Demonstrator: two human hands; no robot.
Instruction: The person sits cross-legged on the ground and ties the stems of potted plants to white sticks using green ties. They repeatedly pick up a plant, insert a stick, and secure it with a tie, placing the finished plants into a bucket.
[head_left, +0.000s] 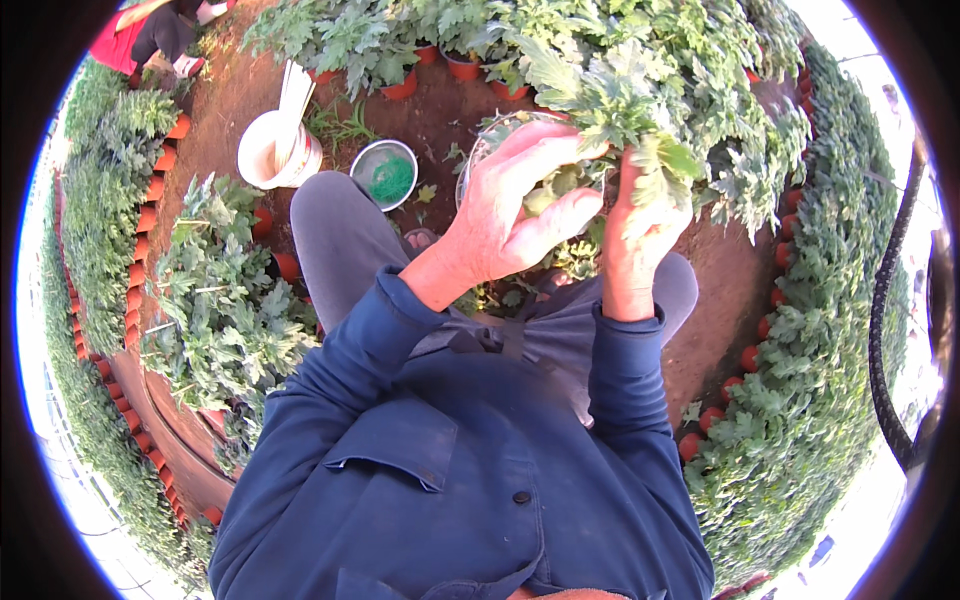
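Observation:
A leafy green potted plant (615, 97) stands before me between my knees, its top leaves between my two hands. My left hand (517, 206) reaches in from the left, thumb and fingers apart, fingertips touching the leaves at the plant's near side. On the right, my right hand (641, 217) is raised against the stem, its fingers partly covered by a pale green leaf (667, 161); whether they grip it cannot be told. Behind my left hand shows the rim of a round clear container (469, 169) with leaves in it.
A white bucket (259, 161) holds pale sticks (295, 97). Beside it, a metal bowl (362, 161) contains green ties or thin strands (391, 180). Potted plants in red pots (400, 86) surround me. Another person (161, 37) is at the upper left.

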